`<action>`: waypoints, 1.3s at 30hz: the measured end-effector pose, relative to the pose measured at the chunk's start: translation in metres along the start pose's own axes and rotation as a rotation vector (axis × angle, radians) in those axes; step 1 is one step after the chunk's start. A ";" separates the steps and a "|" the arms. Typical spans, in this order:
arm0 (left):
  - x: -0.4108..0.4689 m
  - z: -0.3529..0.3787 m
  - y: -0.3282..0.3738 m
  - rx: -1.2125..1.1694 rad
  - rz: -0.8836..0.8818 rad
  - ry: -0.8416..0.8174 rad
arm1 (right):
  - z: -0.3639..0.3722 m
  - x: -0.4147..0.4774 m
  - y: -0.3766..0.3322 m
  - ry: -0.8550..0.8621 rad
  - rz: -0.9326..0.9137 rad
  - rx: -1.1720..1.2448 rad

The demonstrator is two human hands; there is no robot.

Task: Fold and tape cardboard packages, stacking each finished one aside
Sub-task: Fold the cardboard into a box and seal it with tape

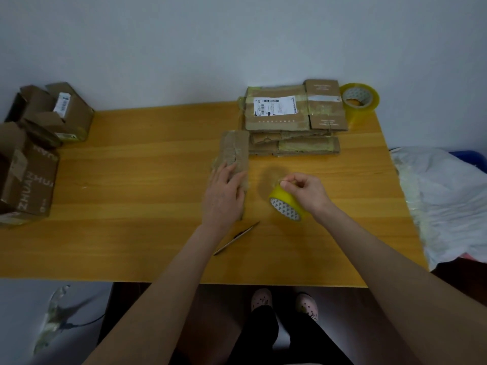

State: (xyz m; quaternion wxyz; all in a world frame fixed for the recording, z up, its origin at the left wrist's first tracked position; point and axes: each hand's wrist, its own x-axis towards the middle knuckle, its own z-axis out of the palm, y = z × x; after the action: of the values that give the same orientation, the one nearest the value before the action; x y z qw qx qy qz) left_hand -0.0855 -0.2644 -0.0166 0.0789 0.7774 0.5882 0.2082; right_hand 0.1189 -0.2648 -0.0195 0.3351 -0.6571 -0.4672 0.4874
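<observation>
A folded strip of brown cardboard (pixel 235 151) lies lengthwise in the middle of the wooden table (pixel 131 206). My left hand (pixel 224 196) rests flat on its near half with the fingers straight. Just right of it my right hand (pixel 307 193) holds a small yellow tape roll (pixel 286 205) tilted above the table, thumb and forefinger pinched at the tape's end. A stack of flattened, taped cardboard packages (pixel 292 119) sits at the back right of the table, touching the strip's far end.
A bigger roll of clear yellowish tape (pixel 359 100) stands behind the stack. A thin metal blade or pen (pixel 235 238) lies near my left wrist. Several open cardboard boxes (pixel 34 143) crowd the left edge. White cloth (pixel 448 201) lies right of the table.
</observation>
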 end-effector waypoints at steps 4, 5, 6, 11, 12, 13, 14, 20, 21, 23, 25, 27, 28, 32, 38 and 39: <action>0.012 -0.012 0.040 -0.245 -0.049 -0.013 | -0.006 -0.005 -0.005 -0.053 -0.046 0.057; 0.017 -0.013 0.048 -0.290 -0.108 -0.089 | -0.008 -0.006 -0.007 -0.067 -0.053 0.060; 0.022 -0.013 0.054 -0.328 -0.181 -0.174 | -0.011 -0.008 -0.009 -0.078 -0.057 0.068; 0.029 -0.007 0.065 -0.552 -0.414 -0.288 | -0.026 -0.014 -0.011 -0.125 -0.093 0.076; 0.030 -0.005 0.066 -0.569 -0.434 -0.298 | -0.029 -0.015 -0.010 -0.131 -0.092 0.069; 0.031 -0.003 0.068 -0.572 -0.449 -0.311 | -0.031 -0.016 -0.009 -0.138 -0.080 0.062; 0.032 -0.002 0.070 -0.567 -0.460 -0.318 | -0.033 -0.016 -0.007 -0.148 -0.060 0.054; 0.030 0.007 0.078 -0.439 -0.379 -0.333 | -0.036 -0.005 0.006 -0.102 -0.033 -0.426; 0.030 0.009 0.081 -0.426 -0.376 -0.331 | -0.037 -0.004 0.006 -0.087 -0.039 -0.488; 0.028 0.013 0.084 -0.419 -0.392 -0.297 | -0.037 -0.002 0.004 -0.075 -0.032 -0.517; 0.029 0.014 0.086 -0.474 -0.447 -0.236 | -0.036 -0.003 0.002 -0.084 -0.037 -0.467; 0.031 0.013 0.085 -0.566 -0.529 -0.186 | -0.036 -0.007 0.002 -0.112 -0.060 -0.392; 0.032 0.011 0.084 -0.575 -0.529 -0.169 | -0.035 -0.008 0.003 -0.121 -0.063 -0.349; 0.030 0.010 0.082 -0.559 -0.397 -0.189 | -0.035 -0.011 0.006 -0.129 -0.041 -0.261; 0.029 0.009 0.083 -0.439 -0.307 -0.255 | -0.039 -0.014 0.004 -0.127 -0.107 -0.254; 0.031 0.010 0.084 -0.394 -0.293 -0.247 | -0.039 -0.015 0.004 -0.123 -0.109 -0.241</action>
State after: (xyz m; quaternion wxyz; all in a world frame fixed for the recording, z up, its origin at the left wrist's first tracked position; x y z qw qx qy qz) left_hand -0.0006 -0.2590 0.0121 0.3290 0.6732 0.6285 0.2086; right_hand 0.1559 -0.2795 -0.0066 0.2504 -0.6350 -0.5771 0.4483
